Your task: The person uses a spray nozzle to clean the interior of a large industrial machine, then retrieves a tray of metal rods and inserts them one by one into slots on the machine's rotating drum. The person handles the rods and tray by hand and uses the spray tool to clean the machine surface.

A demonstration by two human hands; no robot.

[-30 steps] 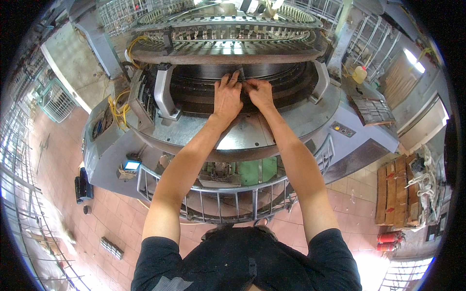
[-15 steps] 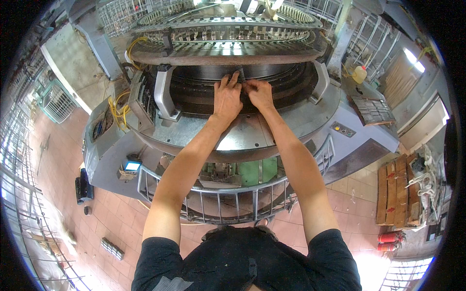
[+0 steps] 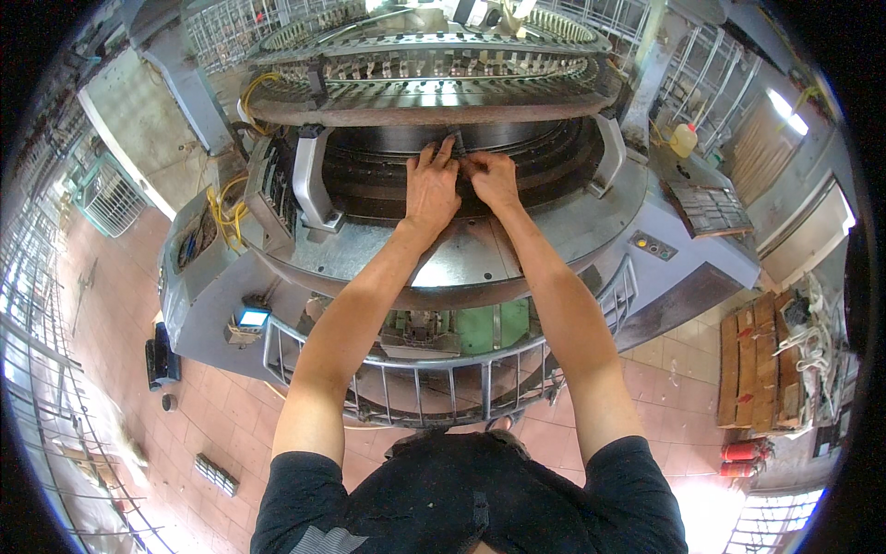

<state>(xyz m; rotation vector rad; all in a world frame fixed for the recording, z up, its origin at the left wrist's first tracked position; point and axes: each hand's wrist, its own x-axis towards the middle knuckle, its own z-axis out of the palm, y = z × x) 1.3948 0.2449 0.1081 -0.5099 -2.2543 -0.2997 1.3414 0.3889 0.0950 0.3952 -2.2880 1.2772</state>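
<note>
Both arms reach forward into the dark recess of a circular knitting machine (image 3: 378,245). My left hand (image 3: 431,189) has its fingers stretched forward and apart, the tips at the dark cylinder (image 3: 378,137). Close on its right, my right hand (image 3: 494,180) is closed, thumb and fingertips pinched together. What they pinch, if anything, is too small and dark to make out. A small dark upright piece (image 3: 460,144) shows between the two hands, against the cylinder.
Above the hands runs a thick ring (image 3: 443,113) carrying rows of yarn feeders. Metal brackets (image 3: 314,175) (image 3: 609,157) stand either side. A curved railing (image 3: 452,379) lies below my arms. A wooden crate (image 3: 746,365) and red fire extinguishers (image 3: 743,452) are at the right.
The view has shifted very slightly. Both hands stay in nearly the same place, with no visible change in their grip.
</note>
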